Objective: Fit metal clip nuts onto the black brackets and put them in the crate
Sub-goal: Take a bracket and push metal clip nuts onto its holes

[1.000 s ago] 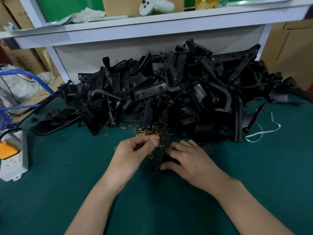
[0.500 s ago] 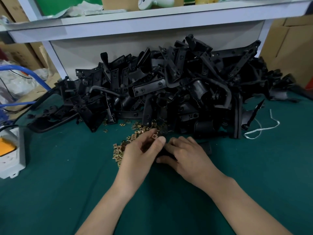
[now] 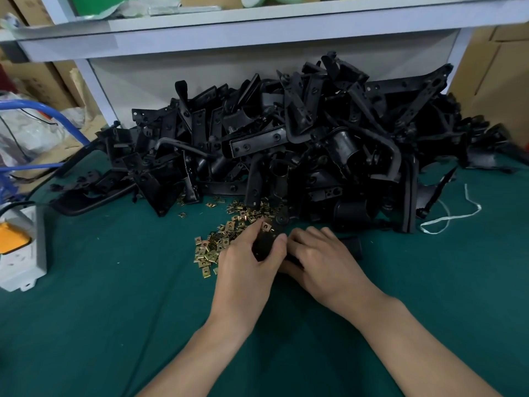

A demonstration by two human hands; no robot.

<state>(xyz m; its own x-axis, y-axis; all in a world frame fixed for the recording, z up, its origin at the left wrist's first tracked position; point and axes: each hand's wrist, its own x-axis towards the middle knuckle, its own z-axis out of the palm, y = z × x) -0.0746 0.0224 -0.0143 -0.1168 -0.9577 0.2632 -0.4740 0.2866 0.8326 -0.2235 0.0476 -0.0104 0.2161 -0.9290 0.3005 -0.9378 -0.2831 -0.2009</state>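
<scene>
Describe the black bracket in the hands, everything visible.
The black bracket is a matte, flat strip with a rounded far end bearing a hole; material unclear. It lies low over the green cloth, pointing at the pile. The left hand grips its near part, the right hand holds its right side, and a brass-coloured clip nut sits on its left edge.

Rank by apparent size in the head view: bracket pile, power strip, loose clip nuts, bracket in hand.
1. bracket pile
2. power strip and loose clip nuts: about alike; the strip is cut off by the frame edge
3. bracket in hand, partly hidden
</scene>
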